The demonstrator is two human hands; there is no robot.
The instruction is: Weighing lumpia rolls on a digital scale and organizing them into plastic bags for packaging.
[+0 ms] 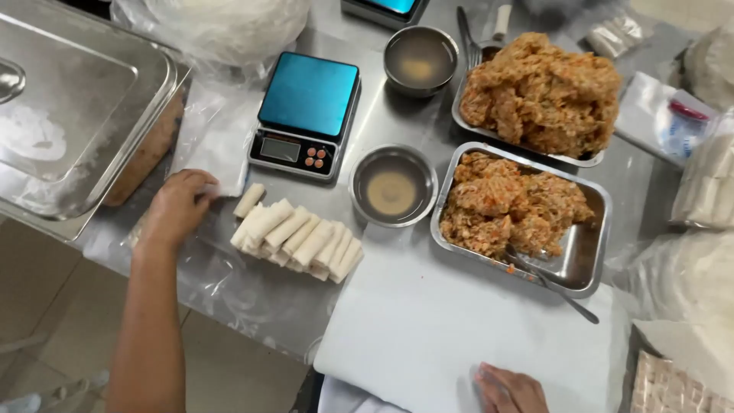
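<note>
Item: we are reaching our left hand (pixel 180 205), fingers loosely curled and holding nothing, to the pale rolled spring rolls (pixel 297 239) stacked on clear plastic sheeting (pixel 229 287). Our right hand (pixel 511 388) is pressing flat, open, on the white board (pixel 428 321). We are judging tidy rows best.

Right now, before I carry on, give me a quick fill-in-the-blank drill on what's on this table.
1. The left hand rests beside a pile of white ____.
2. The scale has a ____ top.
3. The right hand lies on a white ____.
4. A fork lies in the near ____ of orange filling.

Missing words: rolls; blue; sheet; tray
</note>
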